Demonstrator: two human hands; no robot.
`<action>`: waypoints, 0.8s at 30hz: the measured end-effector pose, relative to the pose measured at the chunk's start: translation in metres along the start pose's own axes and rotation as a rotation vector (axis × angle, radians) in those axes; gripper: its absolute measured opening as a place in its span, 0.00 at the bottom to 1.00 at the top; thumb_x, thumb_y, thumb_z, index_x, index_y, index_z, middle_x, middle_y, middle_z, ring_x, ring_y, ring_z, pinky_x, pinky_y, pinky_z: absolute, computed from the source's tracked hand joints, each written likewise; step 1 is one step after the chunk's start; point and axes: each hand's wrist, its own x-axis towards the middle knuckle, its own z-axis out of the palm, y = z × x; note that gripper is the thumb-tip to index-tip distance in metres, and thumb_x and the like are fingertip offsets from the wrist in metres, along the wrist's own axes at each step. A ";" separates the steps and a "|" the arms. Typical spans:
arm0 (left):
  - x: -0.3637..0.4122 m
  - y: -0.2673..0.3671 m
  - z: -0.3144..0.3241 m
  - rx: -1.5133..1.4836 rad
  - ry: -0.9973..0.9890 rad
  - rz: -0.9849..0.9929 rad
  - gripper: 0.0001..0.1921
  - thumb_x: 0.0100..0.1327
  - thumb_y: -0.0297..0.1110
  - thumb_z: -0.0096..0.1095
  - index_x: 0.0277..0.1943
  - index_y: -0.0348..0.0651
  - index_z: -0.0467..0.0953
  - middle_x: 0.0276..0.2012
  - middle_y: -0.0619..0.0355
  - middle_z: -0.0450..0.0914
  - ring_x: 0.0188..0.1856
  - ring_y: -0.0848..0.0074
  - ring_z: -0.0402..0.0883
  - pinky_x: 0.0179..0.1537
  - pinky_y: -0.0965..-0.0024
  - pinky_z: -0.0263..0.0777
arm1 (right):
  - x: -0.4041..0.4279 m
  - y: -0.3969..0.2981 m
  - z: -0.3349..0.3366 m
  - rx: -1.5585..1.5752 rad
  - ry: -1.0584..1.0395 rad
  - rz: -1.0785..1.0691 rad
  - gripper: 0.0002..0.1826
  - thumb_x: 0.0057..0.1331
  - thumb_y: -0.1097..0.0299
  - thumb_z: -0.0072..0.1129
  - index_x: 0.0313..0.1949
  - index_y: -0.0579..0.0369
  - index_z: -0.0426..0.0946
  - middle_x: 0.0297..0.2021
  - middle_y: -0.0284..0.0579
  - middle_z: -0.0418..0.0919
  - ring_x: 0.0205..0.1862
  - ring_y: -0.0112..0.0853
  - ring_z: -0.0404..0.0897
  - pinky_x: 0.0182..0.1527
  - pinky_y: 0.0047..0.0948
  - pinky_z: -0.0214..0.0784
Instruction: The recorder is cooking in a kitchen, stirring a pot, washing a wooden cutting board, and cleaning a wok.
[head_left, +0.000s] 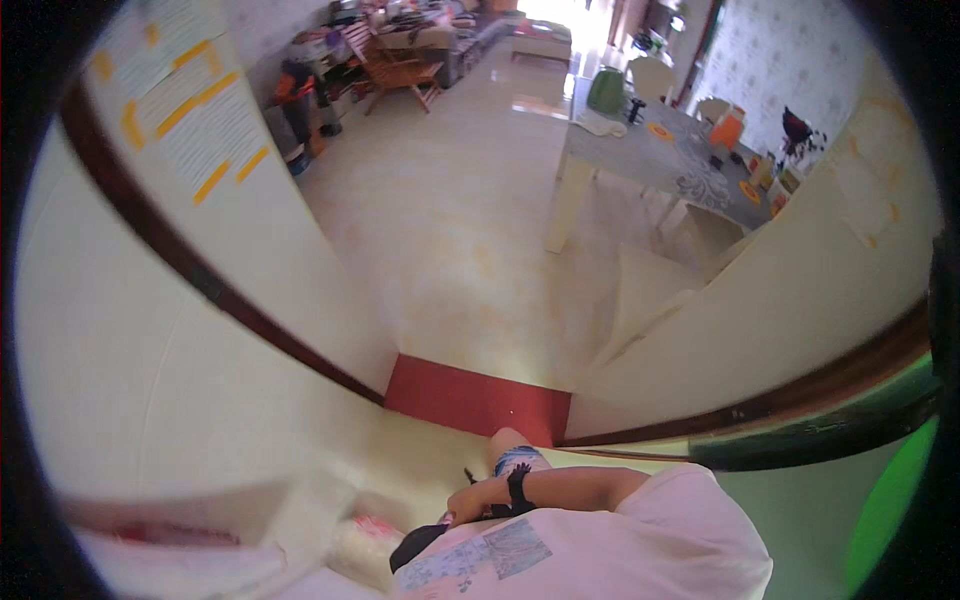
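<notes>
My right hand (466, 504) is bent across the front of my body, with a black band (519, 487) on the wrist. Its fingers are curled near a black object (417, 546) at my waist; whether they hold it cannot be told. My left hand is out of view. I wear a pale shirt (630, 547) with a printed patch, and one knee (510, 437) shows below patterned shorts. Before me a red threshold mat (480, 397) lies across the doorway.
Walls with a dark door frame (202, 285) flank the opening. Beyond it, a table (637, 154) with a green object stands right, and a wooden folding chair (397, 67) back left. A plastic-wrapped bundle (367, 544) lies at lower left. Taped papers (210, 142) hang on the left wall.
</notes>
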 end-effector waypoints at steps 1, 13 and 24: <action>0.022 0.021 -0.006 0.012 -0.001 -0.001 0.17 0.64 0.44 0.57 0.40 0.35 0.78 0.30 0.50 0.81 0.33 0.72 0.79 0.37 0.66 0.71 | 0.006 0.008 -0.019 0.018 0.018 -0.008 0.33 0.64 0.41 0.49 0.31 0.68 0.79 0.25 0.54 0.80 0.27 0.40 0.78 0.29 0.44 0.65; 0.172 0.264 -0.023 0.149 -0.195 0.209 0.17 0.64 0.44 0.58 0.40 0.36 0.78 0.30 0.51 0.82 0.33 0.72 0.79 0.37 0.66 0.71 | -0.119 0.124 -0.395 -0.580 0.166 -0.290 0.24 0.69 0.49 0.47 0.48 0.60 0.75 0.42 0.62 0.76 0.47 0.49 0.76 0.44 0.43 0.69; 0.355 0.677 0.015 -0.177 0.373 0.663 0.17 0.67 0.35 0.56 0.56 0.40 0.69 0.39 0.55 0.78 0.39 0.75 0.78 0.41 0.71 0.73 | -0.214 0.114 -0.661 -0.198 0.597 0.152 0.13 0.61 0.60 0.62 0.37 0.57 0.80 0.30 0.49 0.81 0.31 0.41 0.82 0.34 0.36 0.73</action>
